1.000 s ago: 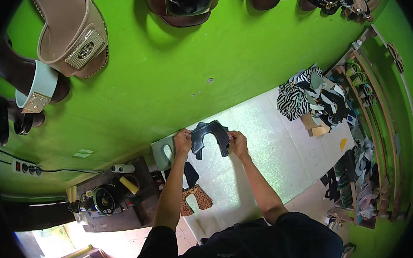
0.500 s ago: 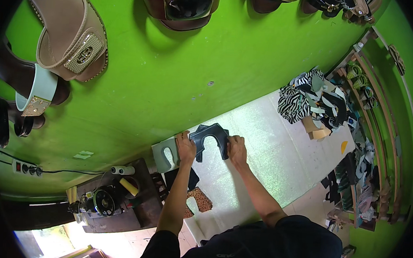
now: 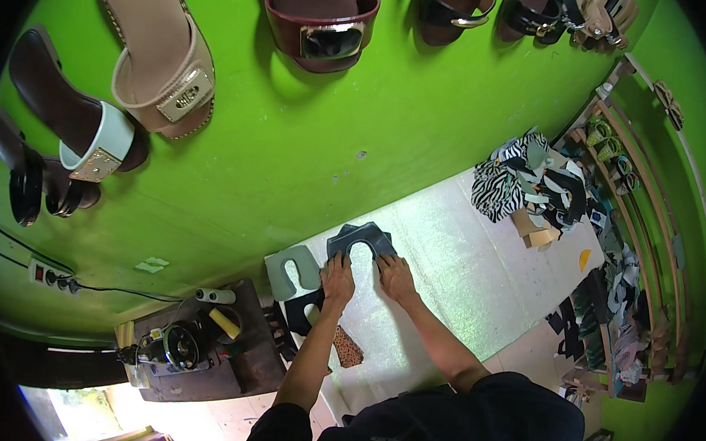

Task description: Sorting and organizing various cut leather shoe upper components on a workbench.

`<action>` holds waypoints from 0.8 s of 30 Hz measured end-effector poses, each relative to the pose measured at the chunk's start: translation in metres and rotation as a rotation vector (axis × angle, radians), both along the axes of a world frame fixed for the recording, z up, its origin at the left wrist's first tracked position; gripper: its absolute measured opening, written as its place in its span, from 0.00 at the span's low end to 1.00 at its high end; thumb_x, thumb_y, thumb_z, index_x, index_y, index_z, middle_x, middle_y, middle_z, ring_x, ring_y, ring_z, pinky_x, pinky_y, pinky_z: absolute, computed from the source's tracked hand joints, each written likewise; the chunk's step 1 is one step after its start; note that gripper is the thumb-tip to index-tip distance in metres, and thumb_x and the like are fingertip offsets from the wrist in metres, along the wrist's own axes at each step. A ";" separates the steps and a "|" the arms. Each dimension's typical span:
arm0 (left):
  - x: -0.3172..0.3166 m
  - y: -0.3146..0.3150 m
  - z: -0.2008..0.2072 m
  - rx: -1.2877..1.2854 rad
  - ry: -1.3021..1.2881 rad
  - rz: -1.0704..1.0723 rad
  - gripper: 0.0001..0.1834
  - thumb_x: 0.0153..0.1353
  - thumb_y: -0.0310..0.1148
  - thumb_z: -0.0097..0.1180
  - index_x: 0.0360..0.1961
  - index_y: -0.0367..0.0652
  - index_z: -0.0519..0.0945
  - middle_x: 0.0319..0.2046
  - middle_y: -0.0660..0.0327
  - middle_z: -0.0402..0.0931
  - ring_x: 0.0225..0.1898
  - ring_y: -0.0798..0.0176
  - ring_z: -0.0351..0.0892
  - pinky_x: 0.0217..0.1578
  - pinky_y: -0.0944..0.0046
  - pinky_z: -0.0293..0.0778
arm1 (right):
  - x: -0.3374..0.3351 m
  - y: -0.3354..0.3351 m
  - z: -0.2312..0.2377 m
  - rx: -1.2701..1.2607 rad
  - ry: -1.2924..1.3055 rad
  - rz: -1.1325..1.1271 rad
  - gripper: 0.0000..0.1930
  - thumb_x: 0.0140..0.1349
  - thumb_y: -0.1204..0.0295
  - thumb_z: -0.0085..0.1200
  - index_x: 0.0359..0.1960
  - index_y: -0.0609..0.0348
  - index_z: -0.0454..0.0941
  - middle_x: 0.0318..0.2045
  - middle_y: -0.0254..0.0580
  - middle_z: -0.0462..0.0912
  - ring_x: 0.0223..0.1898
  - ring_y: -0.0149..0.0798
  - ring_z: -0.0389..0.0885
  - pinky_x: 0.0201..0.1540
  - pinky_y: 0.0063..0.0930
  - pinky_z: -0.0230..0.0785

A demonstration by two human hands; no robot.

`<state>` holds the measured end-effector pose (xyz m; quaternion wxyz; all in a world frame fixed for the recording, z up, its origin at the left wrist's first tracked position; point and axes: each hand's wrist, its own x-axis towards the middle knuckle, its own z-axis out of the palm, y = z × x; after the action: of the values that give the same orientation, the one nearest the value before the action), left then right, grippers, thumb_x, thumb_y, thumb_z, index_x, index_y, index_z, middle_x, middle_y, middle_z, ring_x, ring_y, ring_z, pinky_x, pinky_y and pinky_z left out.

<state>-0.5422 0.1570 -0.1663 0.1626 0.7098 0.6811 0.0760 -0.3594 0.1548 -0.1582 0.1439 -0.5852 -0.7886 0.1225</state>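
A small stack of black arched cut pieces point(image 3: 363, 236), like sandal uppers, lies on the white table, its opening toward me. My left hand point(image 3: 338, 279) grips the lower end of its left leg. The lower end of the right leg is between the fingers of my right hand point(image 3: 398, 280). Corners of several layers stick out unevenly along the top. Left of my left hand lies a grey-green U-shaped piece point(image 3: 301, 271). A black piece point(image 3: 297, 316) and a leopard-print piece point(image 3: 348, 348) lie beside my left forearm, which partly covers them.
The white table point(image 3: 454, 283) runs along a green wall. Zebra-print and dark scraps point(image 3: 533, 179) are heaped at its far right. A sewing machine point(image 3: 181, 346) stands on a dark table at left. Sandals point(image 3: 167, 80) hang on the wall above; wooden racks point(image 3: 640, 214) stand at right.
Both hands have shifted from the sides of the black pieces down to their lower ends. The stack looks flatter on the table. The head view has turned slightly.
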 end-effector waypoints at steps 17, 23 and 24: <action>0.007 -0.139 0.098 -0.261 -1.331 0.372 0.30 0.70 0.43 0.45 0.69 0.41 0.59 0.68 0.50 0.57 0.69 0.53 0.58 0.66 0.52 0.56 | 0.038 -0.116 0.098 -0.327 0.787 -0.214 0.27 0.65 0.64 0.50 0.66 0.57 0.64 0.60 0.53 0.72 0.61 0.50 0.71 0.64 0.40 0.61; 0.034 -0.171 0.112 -0.277 -1.518 0.375 0.29 0.70 0.45 0.41 0.69 0.47 0.59 0.70 0.55 0.56 0.70 0.55 0.55 0.67 0.51 0.53 | 0.082 -0.162 0.138 -0.282 1.004 -0.283 0.28 0.66 0.64 0.50 0.67 0.56 0.62 0.63 0.49 0.71 0.64 0.46 0.69 0.64 0.41 0.62; 0.043 -0.171 0.116 -0.291 -1.502 0.348 0.29 0.70 0.46 0.40 0.69 0.48 0.59 0.70 0.57 0.56 0.70 0.56 0.55 0.67 0.51 0.53 | 0.092 -0.168 0.144 -0.264 0.998 -0.308 0.28 0.66 0.64 0.50 0.67 0.56 0.62 0.63 0.49 0.71 0.64 0.46 0.69 0.64 0.41 0.62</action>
<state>-0.4996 -0.0136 -0.0506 0.6567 0.3230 0.4935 0.4699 -0.2676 -0.0137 -0.0143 0.4426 -0.5780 -0.5072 0.4612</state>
